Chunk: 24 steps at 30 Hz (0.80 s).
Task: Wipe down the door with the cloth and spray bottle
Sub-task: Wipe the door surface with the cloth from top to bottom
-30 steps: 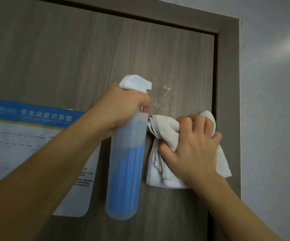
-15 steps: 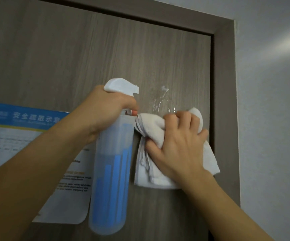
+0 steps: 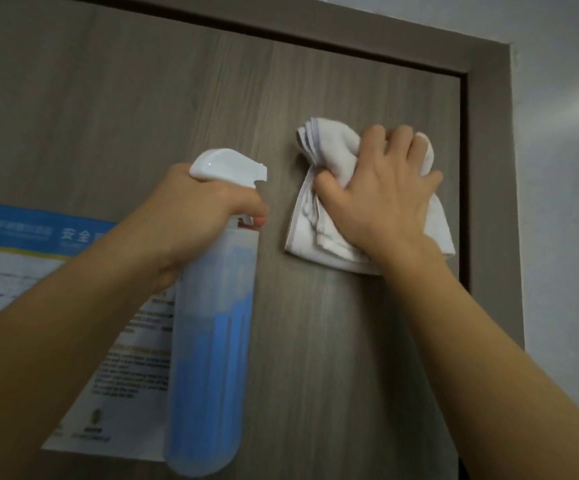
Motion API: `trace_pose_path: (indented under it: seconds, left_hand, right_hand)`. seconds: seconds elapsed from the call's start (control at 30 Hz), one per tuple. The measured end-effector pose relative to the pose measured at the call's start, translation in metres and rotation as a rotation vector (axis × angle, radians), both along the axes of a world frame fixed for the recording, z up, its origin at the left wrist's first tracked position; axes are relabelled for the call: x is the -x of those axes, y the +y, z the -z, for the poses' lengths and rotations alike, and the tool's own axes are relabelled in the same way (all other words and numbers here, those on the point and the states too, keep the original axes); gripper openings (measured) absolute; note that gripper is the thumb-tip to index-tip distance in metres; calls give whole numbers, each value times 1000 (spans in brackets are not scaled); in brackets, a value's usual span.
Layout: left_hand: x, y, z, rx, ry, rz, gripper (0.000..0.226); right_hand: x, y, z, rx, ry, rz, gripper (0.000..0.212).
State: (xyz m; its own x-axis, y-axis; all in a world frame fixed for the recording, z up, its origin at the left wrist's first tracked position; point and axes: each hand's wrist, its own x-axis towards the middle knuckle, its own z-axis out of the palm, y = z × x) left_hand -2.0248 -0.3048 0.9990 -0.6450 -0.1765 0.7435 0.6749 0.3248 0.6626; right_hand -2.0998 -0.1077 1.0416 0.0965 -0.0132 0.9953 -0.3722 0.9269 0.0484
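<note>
A grey-brown wood-grain door (image 3: 163,109) fills the view. My right hand (image 3: 381,192) presses a bunched white cloth (image 3: 319,147) flat against the door's upper right part, near the frame. My left hand (image 3: 198,216) grips the neck of a translucent spray bottle (image 3: 212,341) with blue liquid and a white trigger head, held upright just left of the cloth with its nozzle facing right. No wet streaks show around the cloth.
A printed notice (image 3: 14,258) with a blue header band is stuck to the door at the left, partly behind my left forearm. The door frame (image 3: 489,174) runs along the top and right. A pale wall (image 3: 565,202) lies beyond it.
My right hand has slid the cloth upward over the spot where sprayed droplets were; those droplets no longer show. The bottle stays in my left hand, and the view has shifted slightly.
</note>
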Motion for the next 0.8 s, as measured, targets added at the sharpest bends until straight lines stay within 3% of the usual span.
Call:
trace_pose_path:
  seconds: [0.2,0.3,0.47,0.7,0.8]
  left_hand:
    - [-7,-5,0,-16,59,-13,39]
    - [-5,-9,-2,-15,32,6,35]
    - [2,-18,-6,-1,9,20,39]
    - [-3,-9,-7,12,59,29,39]
    - [-2,-15,-9,-9,55,15,38]
  right_hand:
    - [-4,-1,87,-72,-6,2,54]
    - [-4,-2,99,-59,-6,-15,56]
    - [-5,-8,67,-63,5,14,56]
    - [-7,-19,-52,1,-49,-10,66]
    - [-4,-21,-61,15,-26,-13,66]
